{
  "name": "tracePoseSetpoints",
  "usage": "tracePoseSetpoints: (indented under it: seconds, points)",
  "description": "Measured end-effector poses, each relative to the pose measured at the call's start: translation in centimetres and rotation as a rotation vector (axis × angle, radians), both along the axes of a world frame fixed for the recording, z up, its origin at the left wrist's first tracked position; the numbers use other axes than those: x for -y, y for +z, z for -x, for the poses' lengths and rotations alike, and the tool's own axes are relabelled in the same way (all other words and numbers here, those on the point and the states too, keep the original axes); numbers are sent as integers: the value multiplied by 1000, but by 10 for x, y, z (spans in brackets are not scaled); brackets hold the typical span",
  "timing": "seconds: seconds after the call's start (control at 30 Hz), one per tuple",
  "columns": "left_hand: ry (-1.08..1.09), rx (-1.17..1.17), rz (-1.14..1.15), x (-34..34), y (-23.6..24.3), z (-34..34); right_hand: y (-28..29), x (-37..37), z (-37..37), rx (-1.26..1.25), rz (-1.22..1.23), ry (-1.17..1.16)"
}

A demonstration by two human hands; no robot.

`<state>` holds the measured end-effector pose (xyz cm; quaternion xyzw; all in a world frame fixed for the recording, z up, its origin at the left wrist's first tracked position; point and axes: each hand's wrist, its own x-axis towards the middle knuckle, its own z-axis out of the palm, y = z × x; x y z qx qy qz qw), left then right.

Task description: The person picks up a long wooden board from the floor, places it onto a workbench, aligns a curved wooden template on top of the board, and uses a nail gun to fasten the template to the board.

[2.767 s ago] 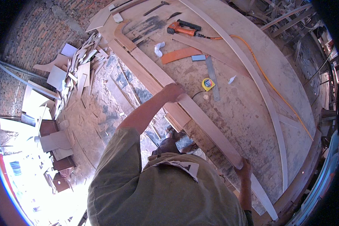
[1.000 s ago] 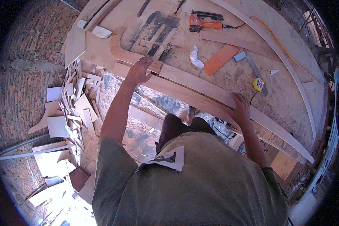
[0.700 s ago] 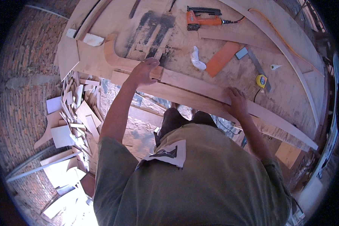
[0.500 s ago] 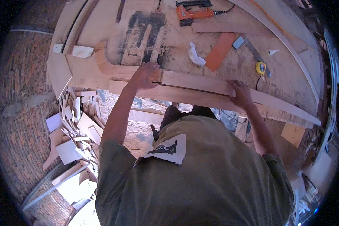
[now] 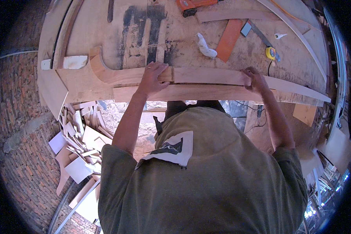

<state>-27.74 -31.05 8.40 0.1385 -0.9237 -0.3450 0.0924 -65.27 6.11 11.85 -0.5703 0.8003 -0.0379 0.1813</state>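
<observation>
My left hand [image 5: 154, 79] straddles the end of a curved wooden piece [image 5: 119, 76], fingers on its far side and thumb on its near side. That end meets a long tapered wooden strip [image 5: 210, 75] running to the right. Farther along, my right hand [image 5: 255, 80] grips the strip with bent fingers over it; the fingertips are partly hidden. A second long board [image 5: 206, 93] lies alongside on the near side, at the bench's front edge, with a narrow dark gap between the two.
On the plywood bench [image 5: 105, 35] lie an orange nail gun [image 5: 195, 4], a reddish flat piece [image 5: 229, 40], a small grey-blue block [image 5: 246, 29], a yellow tape measure [image 5: 270, 53] and a crumpled white thing [image 5: 206, 46]. Wood offcuts [image 5: 82, 136] are heaped at lower left, beside a brick wall [image 5: 19, 128].
The view has shifted and turned slightly, so the strip and board appear more level. Both hands stay at nearly the same spots on the wood.
</observation>
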Motion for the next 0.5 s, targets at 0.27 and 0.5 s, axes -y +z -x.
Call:
tracePoseSetpoints:
  seconds: [0.27, 0.5]
  points:
    - [23, -82, 28, -2, -7, -2, 22, 20, -12, 54, -50, -1]
    - [16, 25, 47, -6, 9, 0, 15, 23, -17, 110, -65, -96]
